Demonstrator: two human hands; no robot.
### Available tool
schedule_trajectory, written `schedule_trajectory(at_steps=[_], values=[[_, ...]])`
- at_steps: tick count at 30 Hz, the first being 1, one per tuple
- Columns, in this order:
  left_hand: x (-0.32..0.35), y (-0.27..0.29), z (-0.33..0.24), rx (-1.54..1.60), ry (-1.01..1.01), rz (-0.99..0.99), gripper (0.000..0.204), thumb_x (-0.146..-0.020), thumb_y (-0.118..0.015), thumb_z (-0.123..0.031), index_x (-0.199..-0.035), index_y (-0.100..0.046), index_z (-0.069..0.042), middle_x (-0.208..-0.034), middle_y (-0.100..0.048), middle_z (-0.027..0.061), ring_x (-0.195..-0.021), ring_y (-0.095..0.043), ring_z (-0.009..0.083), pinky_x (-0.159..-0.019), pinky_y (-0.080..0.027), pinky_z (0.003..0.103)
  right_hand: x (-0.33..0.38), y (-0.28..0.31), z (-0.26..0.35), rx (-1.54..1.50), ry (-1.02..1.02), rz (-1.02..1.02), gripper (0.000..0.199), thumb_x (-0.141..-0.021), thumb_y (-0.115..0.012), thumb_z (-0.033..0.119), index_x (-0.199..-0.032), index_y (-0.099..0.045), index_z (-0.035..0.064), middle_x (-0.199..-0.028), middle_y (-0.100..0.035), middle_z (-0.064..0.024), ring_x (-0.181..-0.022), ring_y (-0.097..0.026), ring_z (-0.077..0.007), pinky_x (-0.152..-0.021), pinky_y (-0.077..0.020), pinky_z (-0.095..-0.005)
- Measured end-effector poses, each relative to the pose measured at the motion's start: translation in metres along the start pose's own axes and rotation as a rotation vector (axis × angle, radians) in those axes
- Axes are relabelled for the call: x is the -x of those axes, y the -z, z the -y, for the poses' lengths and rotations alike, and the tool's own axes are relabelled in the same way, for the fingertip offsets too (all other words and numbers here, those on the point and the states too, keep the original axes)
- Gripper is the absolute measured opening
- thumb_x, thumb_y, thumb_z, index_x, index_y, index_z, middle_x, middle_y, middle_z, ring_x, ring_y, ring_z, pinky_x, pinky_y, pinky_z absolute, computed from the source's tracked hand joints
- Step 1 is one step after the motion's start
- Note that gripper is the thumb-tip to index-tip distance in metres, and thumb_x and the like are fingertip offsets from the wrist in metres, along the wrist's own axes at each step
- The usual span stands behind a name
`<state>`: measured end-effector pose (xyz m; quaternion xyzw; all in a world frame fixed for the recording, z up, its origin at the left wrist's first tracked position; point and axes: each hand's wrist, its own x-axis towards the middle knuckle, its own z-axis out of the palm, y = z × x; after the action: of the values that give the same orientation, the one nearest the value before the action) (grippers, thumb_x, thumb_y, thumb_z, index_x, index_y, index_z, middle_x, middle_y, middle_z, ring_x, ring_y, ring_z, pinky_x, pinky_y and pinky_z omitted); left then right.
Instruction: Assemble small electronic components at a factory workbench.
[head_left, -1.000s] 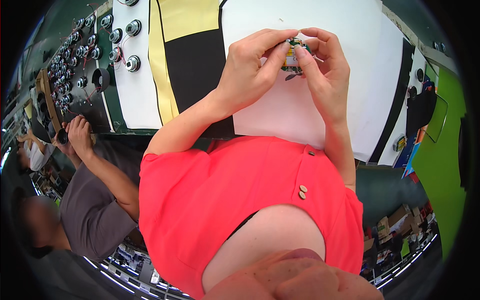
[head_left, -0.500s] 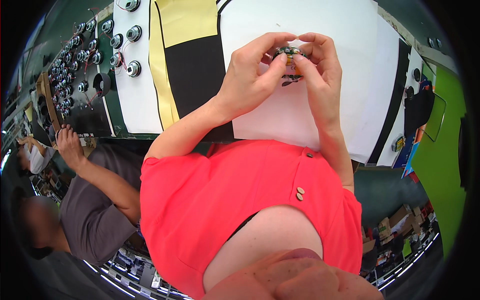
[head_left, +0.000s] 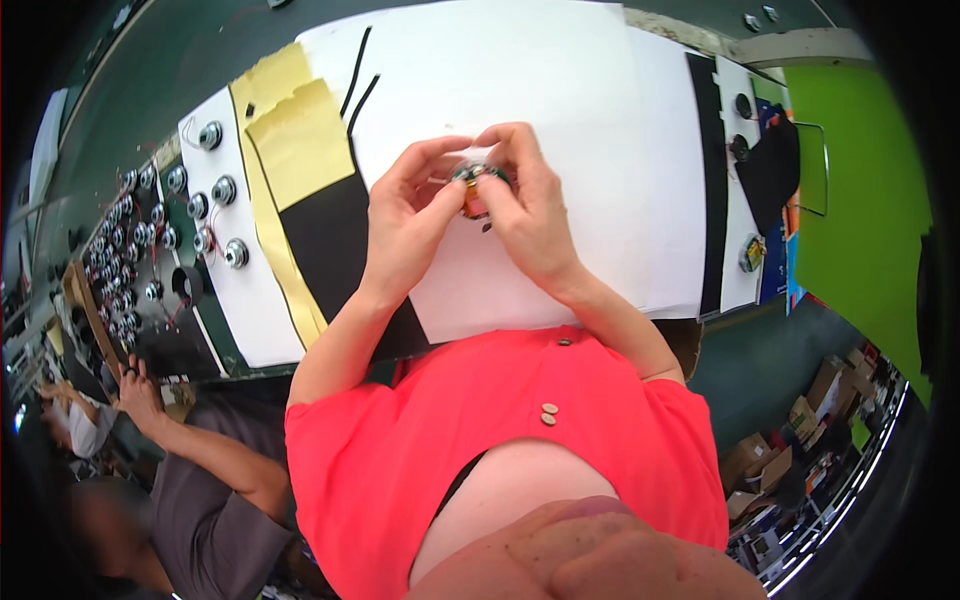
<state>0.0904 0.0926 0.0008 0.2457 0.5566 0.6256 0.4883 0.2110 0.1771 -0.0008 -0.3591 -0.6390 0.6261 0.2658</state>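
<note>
Between my two hands is a small round electronic assembly with a green circuit board (head_left: 474,206), a yellow and pinkish middle and a dark piece at its lower end. My left hand (head_left: 408,222) pinches its left side, thumb on top and fingers curled behind. From the other side my right hand (head_left: 530,212) grips it the same way, its thumb close to the left thumb. Fingers cover much of the assembly, so its finer parts cannot be made out. Both hands are over a large white sheet (head_left: 590,130) on the table.
Left of the sheet lie black sheeting (head_left: 325,235) and yellow paper (head_left: 300,155). Beyond are several small silver speakers (head_left: 223,190) with red wires and a black ring (head_left: 187,284). A co-worker's hand (head_left: 140,395) rests by the table's left end. At right lies black cloth (head_left: 770,180).
The whole view has shifted and turned, so the table and hands appear lower and further left. Both hands keep their grip on the assembly.
</note>
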Motion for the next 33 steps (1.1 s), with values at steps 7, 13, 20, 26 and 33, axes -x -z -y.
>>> schedule_trajectory(at_steps=[7,13,20,26,33], values=[[0.001,-0.001,-0.005,-0.008,0.000,-0.007,0.035,-0.094,-0.055,0.005,-0.129,-0.059,0.003,-0.110,-0.068,0.0120,-0.093,-0.067,0.0142,-0.082,-0.057,0.029,0.002,0.004,-0.001,-0.106,0.001,0.029,0.024,-0.090,-0.052,0.001,-0.114,-0.051,0.0008,-0.076,-0.057,-0.0087,-0.068,-0.057,-0.0153,-0.063,-0.0478,-0.0323],[0.001,0.000,0.003,-0.085,-0.067,-0.023,0.037,-0.093,-0.054,0.005,-0.129,-0.060,0.002,-0.108,-0.068,0.0105,-0.093,-0.067,0.0136,-0.082,-0.056,0.027,-0.003,0.002,-0.006,0.050,-0.025,0.052,0.028,-0.092,-0.052,-0.004,-0.118,-0.052,0.0036,-0.087,-0.055,-0.0026,-0.078,-0.058,-0.0082,-0.068,-0.0504,-0.0254],[-0.006,0.007,0.004,-0.081,-0.100,0.025,0.031,-0.098,-0.057,-0.006,-0.127,-0.064,0.002,-0.107,-0.070,0.0076,-0.096,-0.064,0.0115,-0.086,-0.054,0.028,-0.008,0.012,-0.001,-0.163,-0.019,0.107,0.022,-0.094,-0.055,0.001,-0.115,-0.055,0.0006,-0.087,-0.061,-0.0045,-0.079,-0.062,-0.0093,-0.066,-0.0520,-0.0249],[-0.004,0.015,0.002,-0.091,-0.036,0.145,0.036,-0.105,-0.052,-0.016,-0.137,-0.060,-0.001,-0.126,-0.067,0.0071,-0.113,-0.062,0.0126,-0.099,-0.049,0.030,-0.010,0.022,0.001,-0.187,-0.068,0.139,0.020,-0.096,-0.055,0.001,-0.116,-0.056,0.0017,-0.093,-0.061,-0.0021,-0.086,-0.061,-0.0065,-0.070,-0.0529,-0.0228],[0.000,0.008,0.001,-0.183,-0.110,0.138,0.037,-0.101,-0.057,-0.007,-0.137,-0.059,0.000,-0.123,-0.067,0.0082,-0.109,-0.063,0.0132,-0.094,-0.053,0.030,-0.009,0.022,0.004,-0.146,-0.064,0.132,0.021,-0.096,-0.055,0.002,-0.117,-0.056,0.0019,-0.093,-0.061,-0.0027,-0.084,-0.061,-0.0065,-0.069,-0.0526,-0.0226]])
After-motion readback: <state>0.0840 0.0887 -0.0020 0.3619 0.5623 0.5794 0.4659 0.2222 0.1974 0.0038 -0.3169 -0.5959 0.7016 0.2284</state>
